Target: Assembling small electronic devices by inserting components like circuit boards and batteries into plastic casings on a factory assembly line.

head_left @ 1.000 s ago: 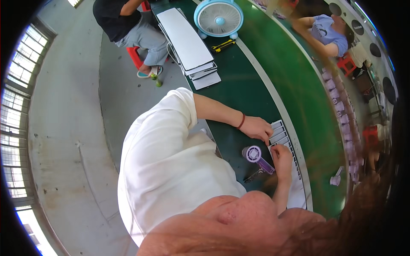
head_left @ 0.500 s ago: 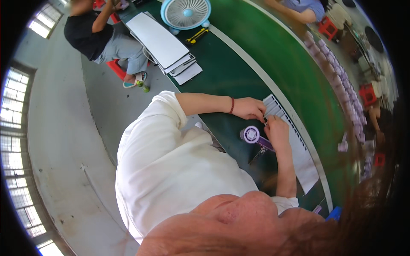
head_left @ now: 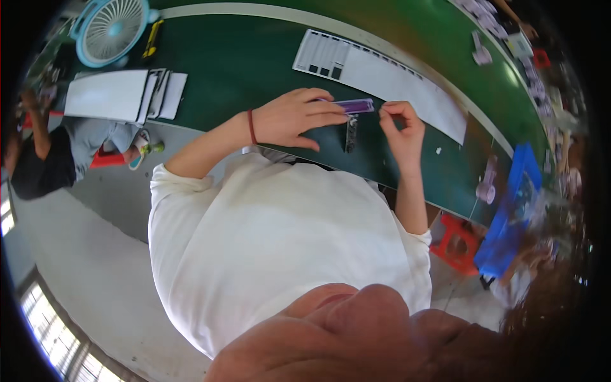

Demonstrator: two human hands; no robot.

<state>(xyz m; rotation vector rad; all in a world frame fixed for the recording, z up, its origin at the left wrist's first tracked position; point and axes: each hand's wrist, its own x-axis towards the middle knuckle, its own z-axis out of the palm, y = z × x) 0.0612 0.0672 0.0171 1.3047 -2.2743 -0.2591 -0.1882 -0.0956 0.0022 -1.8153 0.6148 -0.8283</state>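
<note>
A purple handheld fan (head_left: 356,106) lies on the dark green table in front of me, its head hidden under my left hand (head_left: 289,120). The fingers of that hand lie stretched across the fan, with the thumb held apart. Just right of the handle's end, my right hand (head_left: 405,124) is closed in a pinch, thumb against forefinger. Whatever is between those fingertips is too small to make out. A narrow dark piece (head_left: 351,134) sits beside the handle, toward me. Beyond both hands lies a long white sheet (head_left: 394,79) with pale strips and dark patches at its left end.
A blue desk fan (head_left: 113,30), a yellow-black cutter (head_left: 153,39) and stacked white boards (head_left: 108,95) are on the left. On the right are another handheld fan (head_left: 487,181), a blue bin (head_left: 509,216) and a red stool (head_left: 455,245). A person (head_left: 48,149) sits at far left.
My view has turned to the right. Both hands have left the white sheet and moved apart; the left now lies over the handheld fan, the right is pinched beside its handle.
</note>
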